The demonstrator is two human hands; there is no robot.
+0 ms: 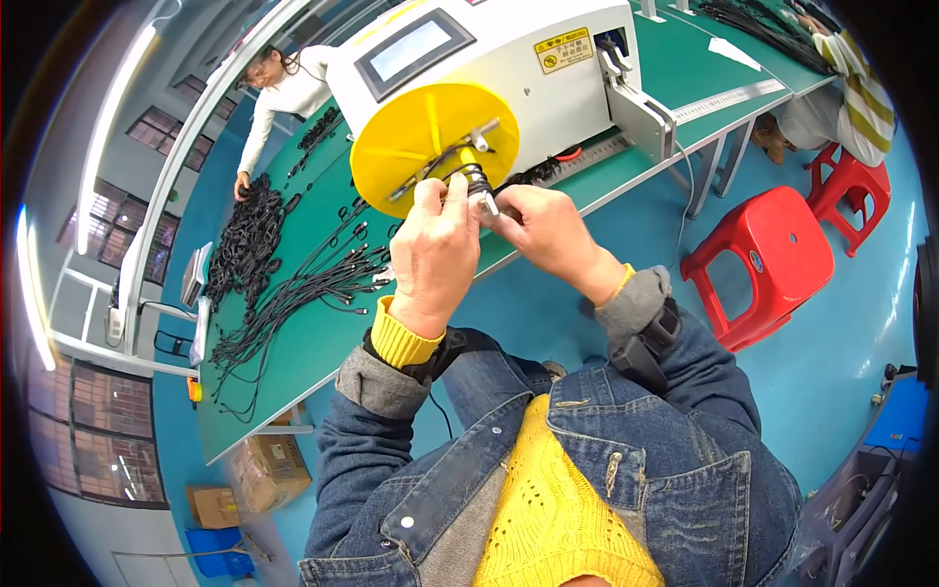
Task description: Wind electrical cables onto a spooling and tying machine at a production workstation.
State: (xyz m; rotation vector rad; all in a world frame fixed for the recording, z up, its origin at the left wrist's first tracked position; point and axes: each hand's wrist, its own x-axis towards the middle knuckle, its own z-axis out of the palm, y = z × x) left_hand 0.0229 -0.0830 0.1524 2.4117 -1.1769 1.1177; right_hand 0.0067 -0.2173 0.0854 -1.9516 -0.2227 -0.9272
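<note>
A white winding machine point(558, 88) with a small screen point(415, 54) stands on the green table, and a round yellow disc point(391, 147) faces me from its front. Black cable point(476, 180) is coiled around the posts at the middle of the disc. My left hand point(435, 245) has its fingers closed at the left side of that coil. From the right, my right hand point(550, 230) pinches by the end of a pale metal post point(487, 204), against the coil. The fingertips partly hide the cable between them.
Loose black cables point(313, 284) lie on the green table point(293, 367) at left, beside a black heap point(249, 235) that a co-worker's hand point(242, 186) touches. Red stools point(768, 259) stand at right, where another person in stripes point(861, 93) sits. Cardboard boxes point(269, 472) are under the table.
</note>
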